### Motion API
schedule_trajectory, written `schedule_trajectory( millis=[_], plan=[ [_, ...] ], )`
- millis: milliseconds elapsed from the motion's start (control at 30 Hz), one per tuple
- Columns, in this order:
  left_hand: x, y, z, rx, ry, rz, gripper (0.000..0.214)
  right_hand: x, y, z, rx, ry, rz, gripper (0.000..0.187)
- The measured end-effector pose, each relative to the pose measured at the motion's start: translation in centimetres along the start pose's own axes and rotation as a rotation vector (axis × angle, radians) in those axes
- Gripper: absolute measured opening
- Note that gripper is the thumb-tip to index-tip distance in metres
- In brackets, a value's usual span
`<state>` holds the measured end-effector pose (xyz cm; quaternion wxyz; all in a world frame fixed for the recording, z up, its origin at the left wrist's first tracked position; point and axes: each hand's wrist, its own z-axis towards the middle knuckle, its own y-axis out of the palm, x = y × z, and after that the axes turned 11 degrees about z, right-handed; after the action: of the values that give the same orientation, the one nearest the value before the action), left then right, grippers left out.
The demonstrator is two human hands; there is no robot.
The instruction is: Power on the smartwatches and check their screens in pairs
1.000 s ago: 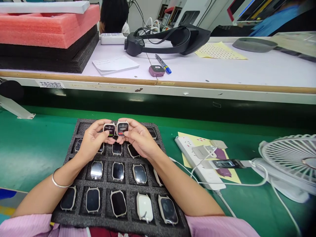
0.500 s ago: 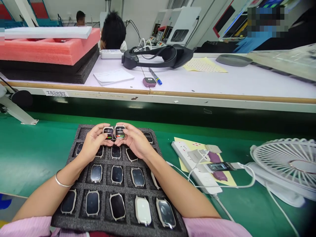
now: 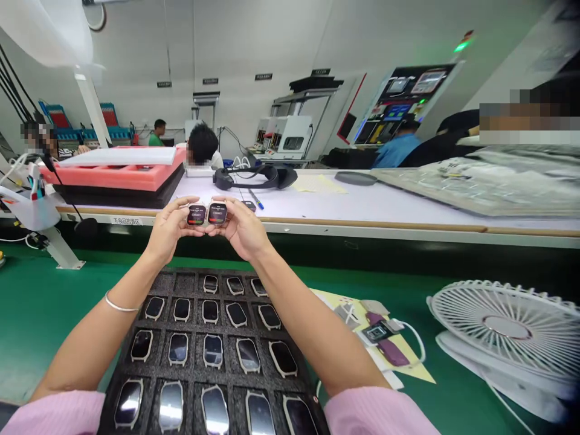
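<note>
My left hand [image 3: 170, 231] grips a smartwatch body [image 3: 196, 215] with a lit screen. My right hand [image 3: 242, 229] grips a second lit smartwatch body [image 3: 218, 213]. Both are held side by side, raised above the far edge of a black foam tray [image 3: 190, 302] on the green mat. The tray holds several watch bodies [image 3: 212, 350] with dark screens in its pockets. A bracelet circles my left wrist.
A white fan [image 3: 507, 329] lies at the right. Chargers and cables [image 3: 380, 332] sit on yellow paper beside the tray. Behind, a raised white bench [image 3: 362, 202] carries a black headset [image 3: 254, 176] and stacked pink and black foam [image 3: 118, 178]. Other people work in the background.
Both hands rose from the tray's top row with the two lit watches. The view tilted upward, showing more of the room.
</note>
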<state>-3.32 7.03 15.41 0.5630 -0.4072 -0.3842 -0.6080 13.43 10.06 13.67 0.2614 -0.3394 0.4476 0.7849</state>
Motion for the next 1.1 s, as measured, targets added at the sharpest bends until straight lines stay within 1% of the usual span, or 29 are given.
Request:
schedule_trajectory(
  millis=[133,233,333,500,633,733,800,1000,1100],
  plan=[
    [2.3,0.0,2.4,0.008,0.142,0.022,0.049,-3.0,1.3,2.6,-0.105,-0.083,-0.047,0.025],
    [3.5,0.1,3.2,0.009,0.233,0.065,0.057,-4.9,2.0,3.3,-0.191,-0.124,-0.125,0.041],
    [4.4,0.3,3.4,0.022,0.328,0.091,0.057,-6.4,2.7,3.2,-0.242,-0.166,-0.201,0.052],
    [5.6,0.8,3.4,0.039,0.414,0.098,0.055,-8.0,3.7,2.4,-0.27,-0.219,-0.267,0.052],
    [5.8,1.2,2.9,0.054,0.43,0.111,0.053,-8.3,3.8,1.6,-0.266,-0.225,-0.294,0.052],
    [5.0,1.3,1.5,0.058,0.385,0.107,0.05,-7.2,3.3,0.5,-0.238,-0.197,-0.283,0.052],
    [3.7,1.1,-0.1,0.043,0.313,0.105,0.05,-5.5,2.6,-0.9,-0.201,-0.149,-0.251,0.051],
    [-2.1,-0.5,-7.0,-0.031,-0.054,0.124,0.055,1.9,-0.1,-6.8,-0.077,0.136,-0.065,0.049],
    [-4.6,-1.2,-9.5,-0.031,-0.23,0.108,0.052,5.1,-1.0,-8.8,0.01,0.245,0.003,0.041]
  ],
)
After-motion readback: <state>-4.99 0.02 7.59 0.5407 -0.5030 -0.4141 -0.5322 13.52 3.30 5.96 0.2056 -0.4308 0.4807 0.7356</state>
